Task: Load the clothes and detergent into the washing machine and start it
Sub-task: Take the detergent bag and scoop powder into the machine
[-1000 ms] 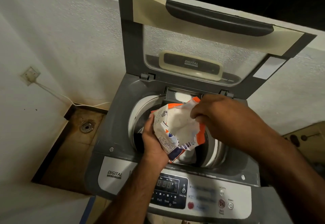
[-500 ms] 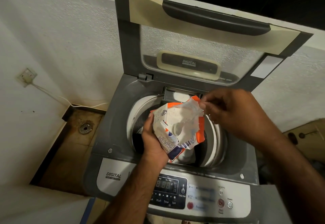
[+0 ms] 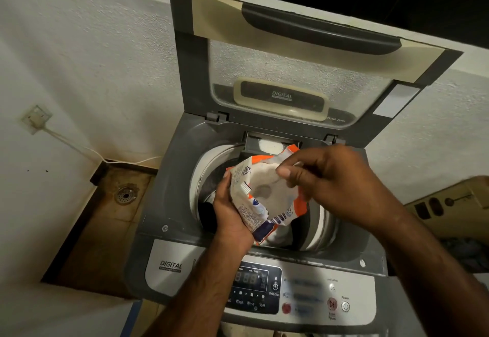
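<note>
I see the left hand [image 3: 232,215] gripping a detergent packet [image 3: 264,196] over the washing machine [image 3: 169,204] drum. The right hand [image 3: 336,185] pinches the packet's open top.

"DIGITAL" on lid [image 3: 281,95] and control panel [image 3: 170,265], "Wash, Rinse, Spin" below display [image 3: 250,279]

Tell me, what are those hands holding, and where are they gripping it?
A detergent packet: the left hand grips its lower side, the right hand pinches its open top edge.

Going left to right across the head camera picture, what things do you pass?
Wall socket → floor drain → left hand → detergent packet → right hand → power button → beige object at the right edge.
</note>
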Demonstrator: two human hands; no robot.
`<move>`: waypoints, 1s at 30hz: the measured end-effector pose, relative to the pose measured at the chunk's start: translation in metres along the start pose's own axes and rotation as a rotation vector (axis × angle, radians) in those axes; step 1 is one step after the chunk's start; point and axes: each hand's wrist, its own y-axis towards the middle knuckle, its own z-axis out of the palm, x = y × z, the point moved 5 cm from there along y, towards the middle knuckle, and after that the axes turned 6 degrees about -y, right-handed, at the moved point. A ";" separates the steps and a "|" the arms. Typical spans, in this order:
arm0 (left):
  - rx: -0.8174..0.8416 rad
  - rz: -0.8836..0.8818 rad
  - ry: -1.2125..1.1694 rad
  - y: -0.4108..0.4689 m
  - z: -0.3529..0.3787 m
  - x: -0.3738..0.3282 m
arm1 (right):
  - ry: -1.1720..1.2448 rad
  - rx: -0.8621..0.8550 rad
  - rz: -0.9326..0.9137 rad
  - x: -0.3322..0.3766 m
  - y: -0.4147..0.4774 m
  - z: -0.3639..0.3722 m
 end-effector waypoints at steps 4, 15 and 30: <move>-0.029 0.048 -0.007 0.002 -0.004 -0.003 | 0.037 -0.269 0.100 -0.012 -0.002 -0.019; -0.041 0.036 0.012 0.004 0.000 -0.004 | 0.414 -0.313 0.428 -0.035 -0.005 0.022; -0.151 0.020 0.060 0.007 -0.002 -0.020 | 0.947 -0.229 0.697 -0.094 0.007 0.018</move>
